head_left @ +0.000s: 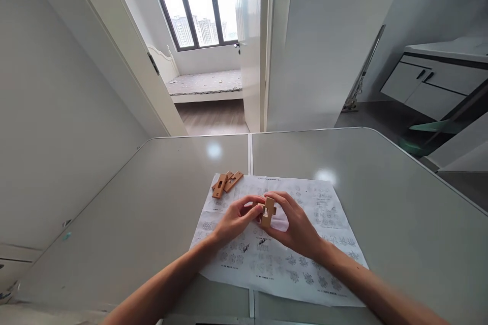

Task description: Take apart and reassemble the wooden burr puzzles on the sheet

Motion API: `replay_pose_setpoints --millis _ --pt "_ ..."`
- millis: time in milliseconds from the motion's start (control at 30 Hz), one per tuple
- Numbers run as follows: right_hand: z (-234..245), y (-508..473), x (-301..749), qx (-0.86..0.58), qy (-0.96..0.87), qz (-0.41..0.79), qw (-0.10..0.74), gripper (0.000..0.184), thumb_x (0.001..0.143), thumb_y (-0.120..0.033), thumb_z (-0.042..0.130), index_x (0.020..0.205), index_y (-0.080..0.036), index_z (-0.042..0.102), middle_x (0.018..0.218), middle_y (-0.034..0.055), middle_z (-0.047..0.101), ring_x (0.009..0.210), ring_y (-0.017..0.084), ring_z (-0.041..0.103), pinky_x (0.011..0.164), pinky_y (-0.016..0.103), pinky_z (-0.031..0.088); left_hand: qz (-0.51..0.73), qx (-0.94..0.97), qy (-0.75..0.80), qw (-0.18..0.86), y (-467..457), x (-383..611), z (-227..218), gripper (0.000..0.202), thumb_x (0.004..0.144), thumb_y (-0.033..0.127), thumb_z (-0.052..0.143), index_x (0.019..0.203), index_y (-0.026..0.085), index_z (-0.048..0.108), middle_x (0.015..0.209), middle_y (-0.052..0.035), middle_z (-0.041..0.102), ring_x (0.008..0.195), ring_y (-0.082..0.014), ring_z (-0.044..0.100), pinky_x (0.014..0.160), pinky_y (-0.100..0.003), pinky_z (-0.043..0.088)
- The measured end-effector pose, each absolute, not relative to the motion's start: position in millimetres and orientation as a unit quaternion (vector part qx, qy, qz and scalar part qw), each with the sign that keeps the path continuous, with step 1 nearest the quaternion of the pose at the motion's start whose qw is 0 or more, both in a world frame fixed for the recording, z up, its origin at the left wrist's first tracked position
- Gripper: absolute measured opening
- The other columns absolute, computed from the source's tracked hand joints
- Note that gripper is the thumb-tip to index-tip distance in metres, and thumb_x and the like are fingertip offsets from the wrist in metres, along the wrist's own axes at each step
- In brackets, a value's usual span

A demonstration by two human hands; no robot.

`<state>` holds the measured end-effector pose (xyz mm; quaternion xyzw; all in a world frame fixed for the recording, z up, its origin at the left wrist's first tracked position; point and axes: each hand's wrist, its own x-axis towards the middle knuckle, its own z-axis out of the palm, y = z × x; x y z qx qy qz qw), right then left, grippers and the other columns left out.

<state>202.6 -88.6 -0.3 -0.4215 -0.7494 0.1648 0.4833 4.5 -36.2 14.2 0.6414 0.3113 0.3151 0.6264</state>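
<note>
Both of my hands meet over a printed instruction sheet (pixel 305 254) spread on a grey table (pixel 400 213). Between them is a small assembly of notched wooden puzzle pieces (pixel 268 211), held upright. My left hand (pixel 238 218) pinches it from the left with curled fingers. My right hand (pixel 293 223) wraps round it from the right and behind. A few loose wooden pieces (pixel 226 183) lie at the sheet's far left corner, apart from both hands.
The table has a seam (pixel 250 155) down its middle and a rounded far right corner. Beyond it an open doorway (pixel 213 86) leads to a room with a window. A cabinet (pixel 434 81) stands at the right.
</note>
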Motion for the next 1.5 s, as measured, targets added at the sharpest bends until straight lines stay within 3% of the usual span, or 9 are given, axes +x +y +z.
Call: replay_pose_setpoints --millis 267,433,633,1133,1233,1367,1433,1500 --pt "-8.0 -68.2 219.4 -0.52 -0.664 0.155 0.514 0.051 0.093 -0.046 0.07 0.134 -0.025 0.048 0.127 0.0129 0.059 0.114 0.032 0.061 0.095 0.053 0.056 0.316 0.612 0.332 0.644 -35.8 -0.3 12.4 0.03 0.087 0.041 0.079 0.098 0.015 0.069 0.139 -0.0127 0.058 0.081 -0.0101 0.066 0.079 -0.029 0.054" --pt "-22.0 -52.5 236.1 -0.577 -0.656 0.15 0.462 0.053 0.091 -0.057 0.069 0.129 -0.024 0.053 0.134 0.0142 0.054 0.124 0.034 0.057 0.105 0.054 0.051 0.307 0.601 0.339 0.655 -36.8 -2.4 16.3 0.032 0.082 0.039 0.084 0.093 0.015 0.067 0.137 -0.0122 0.06 0.081 -0.0093 0.064 0.077 -0.024 0.05" --pt "-35.2 -48.6 236.4 -0.615 -0.67 0.128 0.395 0.054 0.088 -0.057 0.071 0.127 -0.022 0.059 0.141 0.0159 0.052 0.132 0.038 0.051 0.112 0.057 0.044 0.311 0.588 0.307 0.681 -34.1 -3.7 12.1 0.052 0.081 0.032 0.086 0.124 0.023 0.058 0.129 -0.0085 0.064 0.095 -0.0153 0.068 0.081 -0.026 0.051" --pt "-43.1 -47.6 228.6 -0.612 -0.725 0.086 0.304 0.057 0.085 -0.037 0.071 0.137 -0.016 0.058 0.155 0.0193 0.047 0.149 0.037 0.036 0.123 0.054 0.029 0.316 0.593 0.28 0.685 -32.8 -5.5 9.1 0.057 0.081 0.03 0.086 0.129 0.025 0.056 0.119 -0.0058 0.068 0.092 -0.0145 0.067 0.078 -0.025 0.05" --pt "-48.1 -47.7 228.8 -0.609 -0.727 0.085 0.305 0.061 0.086 -0.04 0.07 0.141 -0.016 0.057 0.156 0.0201 0.047 0.149 0.038 0.036 0.123 0.055 0.03 0.32 0.598 0.289 0.676 -33.5 -5.6 11.1 0.058 0.081 0.031 0.086 0.13 0.024 0.055 0.113 -0.0048 0.069 0.095 -0.016 0.067 0.08 -0.026 0.051" --pt "-49.1 -47.8 229.7 -0.587 -0.733 0.085 0.333 0.069 0.086 -0.048 0.073 0.146 -0.021 0.052 0.155 0.0182 0.049 0.149 0.041 0.037 0.121 0.06 0.032 0.34 0.598 0.303 0.659 -32.8 -6.4 12.4 0.058 0.08 0.034 0.086 0.128 0.025 0.056 0.133 -0.0085 0.062 0.101 -0.0186 0.069 0.085 -0.029 0.053" --pt "-43.3 -48.1 229.7 -0.564 -0.731 0.086 0.373 0.064 0.09 -0.048 0.07 0.146 -0.023 0.051 0.151 0.0164 0.053 0.145 0.038 0.042 0.119 0.059 0.037 0.35 0.597 0.304 0.654 -31.8 -7.0 11.6 0.057 0.081 0.033 0.085 0.129 0.026 0.055 0.143 -0.0094 0.057 0.103 -0.0193 0.069 0.088 -0.031 0.054" --pt "-33.8 -49.1 229.1 -0.535 -0.725 0.094 0.424 0.047 0.097 -0.043 0.063 0.139 -0.024 0.055 0.144 0.0146 0.058 0.138 0.033 0.051 0.114 0.053 0.045 0.353 0.605 0.304 0.646 -30.9 -7.7 9.7 0.057 0.083 0.032 0.084 0.131 0.027 0.054 0.146 -0.0095 0.056 0.105 -0.0201 0.069 0.089 -0.032 0.055"
